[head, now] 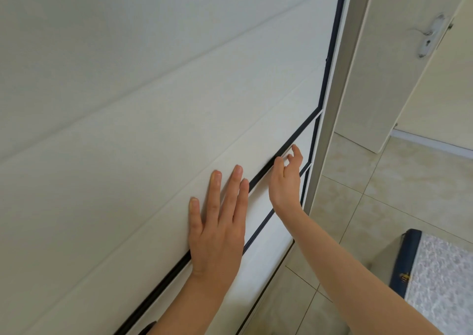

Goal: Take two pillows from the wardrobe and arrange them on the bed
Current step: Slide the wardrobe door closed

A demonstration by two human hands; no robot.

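- Nearest the camera, at the bottom right, the right forearm (340, 265) runs up and to the left from the frame's lower edge, bare and nearly straight.
- Beside it on the left, the left forearm (189, 306) rises from the bottom edge toward the white wardrobe door (143, 119).
- Low at the right edge, a corner of the bed (435, 278) shows, with a pale patterned cover and a dark blue border; it lies well apart from both hands.
- Just beyond the wrist, the left hand (217, 232) lies flat against the wardrobe door, palm on the panel, fingers (230, 193) spread and straight, grasping nothing. Its heel covers part of the dark seal strip (258, 229) that runs diagonally across the door.
- Farther along and to the right, the right hand (285, 178) stands edge-on, palm turned left, fingers loosely curled and relaxed. The fingertips (297, 150) sit at a second dark strip (289, 145) near the door's right edge; whether they hook into the gap or only touch it cannot be told. It clasps nothing that can be seen.
- Right of the hands, the pale wardrobe frame (332, 119) stands upright, and tan floor tiles (384, 193) spread beyond it.
- Farthest, at the upper right, a cream room door (384, 65) carries a metal lever handle (430, 35).
- No pillows show; the wardrobe appears closed in front of the person.
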